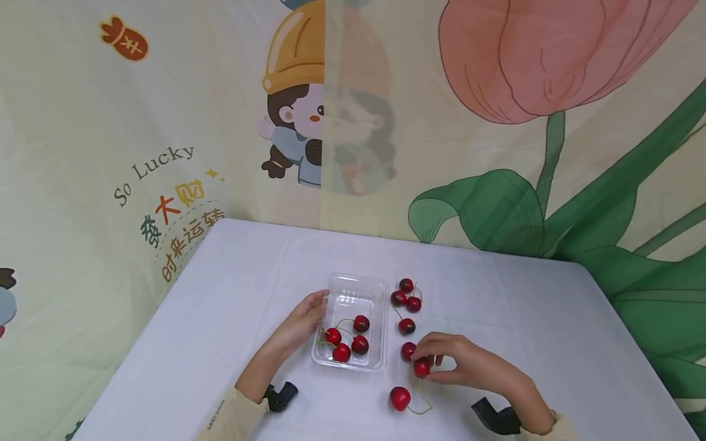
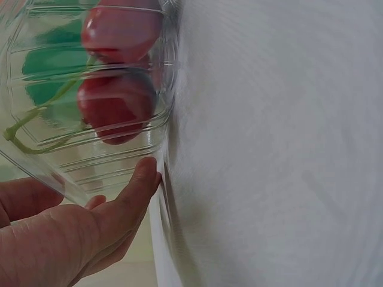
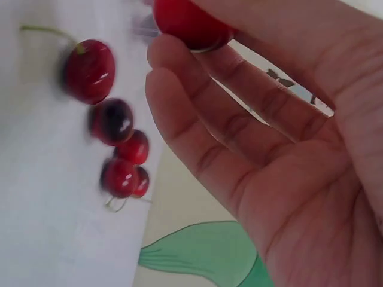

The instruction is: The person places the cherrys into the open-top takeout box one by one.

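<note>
A clear plastic container (image 1: 357,367) lies on the table with several red cherries (image 1: 360,345) inside. At its left side, my left hand (image 1: 303,321) holds the wall near the rim; the left wrist view shows its fingers against the clear side (image 2: 90,173). My right hand (image 1: 463,364) pinches a bright red cherry (image 1: 421,367) between thumb and fingers, right of the container. That same cherry (image 3: 191,24) appears at the top of the right wrist view. Just beside the fingers sits a dark red cherry (image 1: 408,351). Another cherry (image 1: 399,399) with a long stem lies nearer me.
Right of the container's far half, several loose cherries (image 1: 406,300) lie close together, some with stems. The white-covered table (image 1: 248,263) meets a printed cloth backdrop (image 1: 375,208) behind. Dark straps (image 1: 496,416) sit at both wrists.
</note>
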### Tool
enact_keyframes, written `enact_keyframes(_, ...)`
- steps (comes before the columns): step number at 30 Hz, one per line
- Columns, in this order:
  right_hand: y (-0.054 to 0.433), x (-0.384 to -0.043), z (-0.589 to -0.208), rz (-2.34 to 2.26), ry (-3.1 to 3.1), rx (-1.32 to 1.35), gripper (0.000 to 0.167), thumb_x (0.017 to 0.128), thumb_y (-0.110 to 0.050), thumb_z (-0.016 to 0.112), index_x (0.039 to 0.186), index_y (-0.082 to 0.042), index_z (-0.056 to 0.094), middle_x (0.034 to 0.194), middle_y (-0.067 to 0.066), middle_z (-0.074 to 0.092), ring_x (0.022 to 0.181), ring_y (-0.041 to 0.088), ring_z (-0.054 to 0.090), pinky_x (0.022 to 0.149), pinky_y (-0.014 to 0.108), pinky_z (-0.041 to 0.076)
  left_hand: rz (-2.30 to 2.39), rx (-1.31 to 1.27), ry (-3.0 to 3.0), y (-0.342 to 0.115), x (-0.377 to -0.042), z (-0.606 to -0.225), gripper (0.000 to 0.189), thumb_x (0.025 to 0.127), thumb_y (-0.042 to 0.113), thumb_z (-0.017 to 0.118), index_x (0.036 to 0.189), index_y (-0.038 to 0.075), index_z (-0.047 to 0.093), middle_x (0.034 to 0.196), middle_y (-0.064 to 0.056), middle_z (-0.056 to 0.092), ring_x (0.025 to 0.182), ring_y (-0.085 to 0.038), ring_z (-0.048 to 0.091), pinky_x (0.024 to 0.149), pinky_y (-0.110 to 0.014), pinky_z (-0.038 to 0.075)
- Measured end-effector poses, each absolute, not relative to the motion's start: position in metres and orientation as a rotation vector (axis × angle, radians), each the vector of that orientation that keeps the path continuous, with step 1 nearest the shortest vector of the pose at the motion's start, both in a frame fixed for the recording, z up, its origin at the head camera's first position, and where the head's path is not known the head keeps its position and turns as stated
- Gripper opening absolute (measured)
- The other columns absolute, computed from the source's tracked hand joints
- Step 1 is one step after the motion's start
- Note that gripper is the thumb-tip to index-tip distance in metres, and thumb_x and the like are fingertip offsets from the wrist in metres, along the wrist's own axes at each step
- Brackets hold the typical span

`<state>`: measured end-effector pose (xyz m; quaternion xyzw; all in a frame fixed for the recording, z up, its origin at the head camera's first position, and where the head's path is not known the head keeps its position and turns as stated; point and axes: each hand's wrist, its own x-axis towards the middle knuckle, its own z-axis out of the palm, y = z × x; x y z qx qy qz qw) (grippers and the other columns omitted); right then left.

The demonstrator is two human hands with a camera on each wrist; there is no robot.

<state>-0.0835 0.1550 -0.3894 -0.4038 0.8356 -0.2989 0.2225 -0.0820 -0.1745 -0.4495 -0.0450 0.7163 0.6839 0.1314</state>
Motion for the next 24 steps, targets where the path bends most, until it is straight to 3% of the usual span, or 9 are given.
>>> enact_keyframes(10,0.141,-0.090,-0.366,-0.892,2.360,-1.255,0.033,0.084,-0.022,0.077,0.115,-0.013,0.070,0.113,0.002,0.067,0.099,0.011,0.062,0.078,0.024,0.057,1.985,-0.137,2.085,-0.175,-0.082,-0.450,0.047,0.104,0.015,0.041,0.149,0.004,0.033,0.153,-0.026,0.029,0.141,-0.043,0.028,0.110,-0.057,0.033)
enact_keyframes(15,0.133,-0.099,-0.355,-0.947,2.444,-1.334,0.037,0.081,-0.013,0.080,0.116,-0.009,0.070,0.113,0.005,0.068,0.101,0.015,0.064,0.081,0.025,0.057,1.979,-0.131,2.088,-0.176,-0.083,-0.453,0.046,0.104,0.015,0.041,0.148,0.004,0.034,0.153,-0.025,0.030,0.141,-0.043,0.029,0.110,-0.056,0.034)
enact_keyframes(24,0.107,-0.120,-0.357,-1.040,2.483,-1.345,0.036,0.080,-0.007,0.079,0.115,-0.005,0.068,0.110,0.008,0.066,0.090,0.018,0.063,0.073,0.029,0.059,2.003,-0.136,2.078,-0.176,-0.083,-0.454,0.045,0.104,0.013,0.041,0.147,0.002,0.036,0.152,-0.026,0.032,0.139,-0.041,0.033,0.110,-0.056,0.035)
